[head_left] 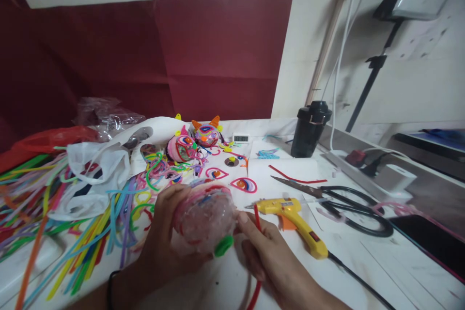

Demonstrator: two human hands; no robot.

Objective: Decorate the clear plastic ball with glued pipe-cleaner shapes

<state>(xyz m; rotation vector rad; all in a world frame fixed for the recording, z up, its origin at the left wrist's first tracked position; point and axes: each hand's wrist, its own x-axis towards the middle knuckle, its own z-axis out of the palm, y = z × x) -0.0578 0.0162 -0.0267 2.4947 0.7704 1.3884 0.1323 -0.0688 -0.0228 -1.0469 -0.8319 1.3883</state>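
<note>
Taking the clear, roundish plastic body point(205, 223) as the clock's centre, it is lifted above the near part of the bench point(232, 286), between the two hands. The left hand point(163, 235) cups it from 9 o'clock round underneath, its fingers spread just wide enough to fit the curve — a cradle that probably steadies a slick, bulging shape without squashing it. Its green cap point(224, 246) faces 5 o'clock, toward the right hand, and pink and red trim point(218, 188) runs along the upper edge, so the bare plastic is turned to the wearer.

The right hand point(267, 247) comes in at 4 o'clock, fingers narrow and closed on a red fuzzy strip point(256, 218), whose ends stick out above and below. The thumb tip is right by the body's side; I cannot tell whether it touches.

The yellow glue gun point(296, 223) lies at 3 o'clock, nozzle pointing inward, and black-handled scissors point(352, 206) lie beyond it: both seem set within the right hand's reach. Loose coloured strips point(87, 252) spread around 8 to 9 o'clock, on the cradling hand's side. Two eye-shaped pieces point(243, 184) rest flat between 12 and 2 — easy to see, out of the hands' way.
</note>
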